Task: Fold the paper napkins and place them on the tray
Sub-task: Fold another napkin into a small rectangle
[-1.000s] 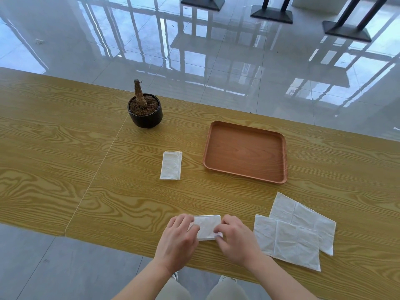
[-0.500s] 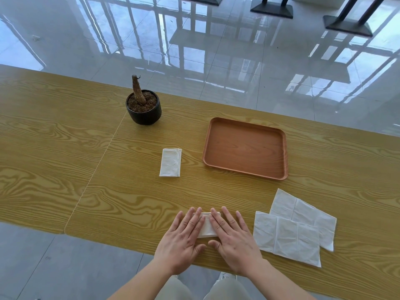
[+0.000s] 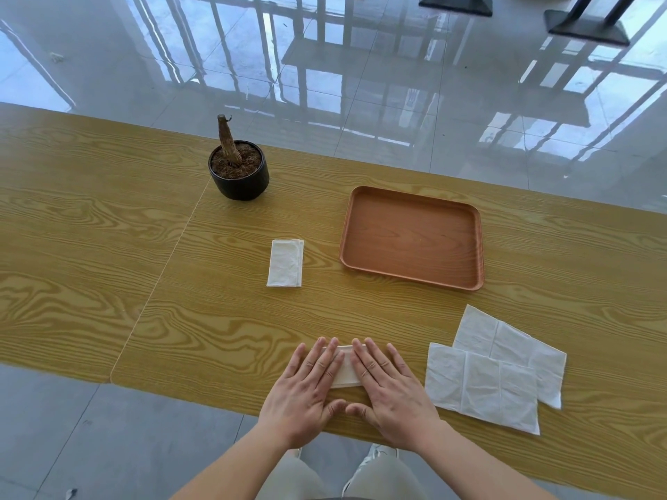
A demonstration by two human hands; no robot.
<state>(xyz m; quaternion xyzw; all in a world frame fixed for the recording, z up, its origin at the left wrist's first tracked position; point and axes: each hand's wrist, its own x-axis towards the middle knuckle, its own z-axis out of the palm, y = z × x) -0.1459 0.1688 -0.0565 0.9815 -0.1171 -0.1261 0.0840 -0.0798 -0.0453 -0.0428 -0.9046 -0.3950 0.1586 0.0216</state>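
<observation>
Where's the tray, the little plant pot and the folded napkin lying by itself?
tray (image 3: 411, 240), head view, its bare floor.
plant pot (image 3: 240, 182), head view, its black side.
folded napkin (image 3: 285, 263), head view, its middle.

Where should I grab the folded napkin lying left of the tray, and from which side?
Pinch the near right corner of the folded napkin, coming in low from your side. It lies flat on the table, long side pointing away, and its loose edges seem to face the tray, so a grip there likely holds all layers together.
</observation>
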